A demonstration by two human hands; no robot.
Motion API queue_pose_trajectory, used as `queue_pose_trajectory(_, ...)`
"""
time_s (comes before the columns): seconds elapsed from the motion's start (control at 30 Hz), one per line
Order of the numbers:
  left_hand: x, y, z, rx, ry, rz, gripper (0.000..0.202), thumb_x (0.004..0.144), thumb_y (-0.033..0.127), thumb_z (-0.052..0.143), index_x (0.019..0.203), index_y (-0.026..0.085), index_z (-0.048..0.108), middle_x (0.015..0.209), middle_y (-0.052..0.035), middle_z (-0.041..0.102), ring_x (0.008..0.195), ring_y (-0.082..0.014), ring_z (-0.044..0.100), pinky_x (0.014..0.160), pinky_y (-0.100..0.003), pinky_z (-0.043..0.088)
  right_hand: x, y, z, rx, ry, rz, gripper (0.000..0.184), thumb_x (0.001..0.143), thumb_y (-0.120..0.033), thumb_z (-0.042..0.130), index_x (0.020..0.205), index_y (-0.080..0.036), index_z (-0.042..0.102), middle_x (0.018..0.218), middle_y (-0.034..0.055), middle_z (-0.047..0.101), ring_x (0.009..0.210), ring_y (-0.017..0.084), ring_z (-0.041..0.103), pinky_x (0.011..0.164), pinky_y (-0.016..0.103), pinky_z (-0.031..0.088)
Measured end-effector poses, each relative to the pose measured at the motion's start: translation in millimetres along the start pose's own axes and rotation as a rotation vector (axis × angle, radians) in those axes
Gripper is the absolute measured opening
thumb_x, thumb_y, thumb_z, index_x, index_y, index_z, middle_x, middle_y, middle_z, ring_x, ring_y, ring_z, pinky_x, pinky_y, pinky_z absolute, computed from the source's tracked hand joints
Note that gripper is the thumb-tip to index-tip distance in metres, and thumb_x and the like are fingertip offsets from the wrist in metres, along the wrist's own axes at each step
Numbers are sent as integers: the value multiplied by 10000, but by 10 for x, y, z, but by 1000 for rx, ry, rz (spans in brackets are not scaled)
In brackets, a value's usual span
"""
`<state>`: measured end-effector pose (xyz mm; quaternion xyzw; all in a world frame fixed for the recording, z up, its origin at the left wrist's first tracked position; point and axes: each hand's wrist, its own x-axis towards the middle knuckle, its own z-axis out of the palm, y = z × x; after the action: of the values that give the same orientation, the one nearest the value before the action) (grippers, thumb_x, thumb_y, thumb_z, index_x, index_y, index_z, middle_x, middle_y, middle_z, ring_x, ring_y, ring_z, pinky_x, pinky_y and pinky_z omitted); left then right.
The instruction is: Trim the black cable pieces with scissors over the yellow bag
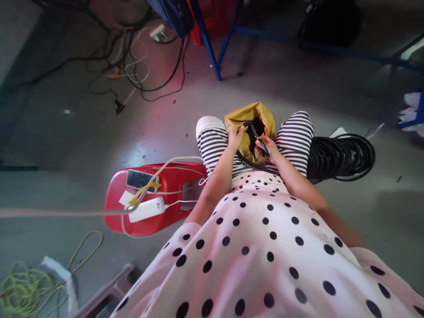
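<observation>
I sit with striped trouser knees apart and a yellow bag [265, 115] open between them. My left hand [236, 134] pinches the bag's near rim and a black cable end at its mouth. My right hand [269, 146] is closed on a loop of black cable [249, 162] that curves across my lap toward the bag. Dark contents fill the bag's opening.
A large coil of black cable [344, 155] lies on the floor by my right knee. To my left stands a red stool [172, 176] with a phone, a white power bank and white cords. Tangled wires lie far left, green-yellow cord bottom left, blue frame legs ahead.
</observation>
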<state>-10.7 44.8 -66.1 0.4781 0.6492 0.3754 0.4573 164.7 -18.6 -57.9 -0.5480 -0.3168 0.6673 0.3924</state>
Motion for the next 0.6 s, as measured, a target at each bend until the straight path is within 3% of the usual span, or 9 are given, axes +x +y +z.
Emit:
queue_pose_trajectory(0.23,77,-94,-3,21,41,96,114,1021,187,608,1078,181,707,1119,-88,772,1081,-192,702,1037,-289,512,148,83,17,-79,-40,-40,665,607,-625,1000,974,-258,586,676,-92,604,517,97,559,440,199,453)
queue_pose_trajectory(0.4,99,-24,-4,123,-6,160,153,1022,224,623,1114,187,739,1127,-97,790,1072,-228,713,1039,-323,508,284,73,68,-78,0,-51,579,726,-623,939,985,-260,569,725,-58,642,526,114,583,440,220,462)
queue_pose_trajectory(0.6,186,59,21,178,-12,180,159,1038,254,609,1109,197,740,1097,-88,797,1061,-235,715,1066,-346,508,386,51,16,-139,-34,-98,587,688,-557,987,987,-251,586,722,-48,635,532,120,579,452,231,459)
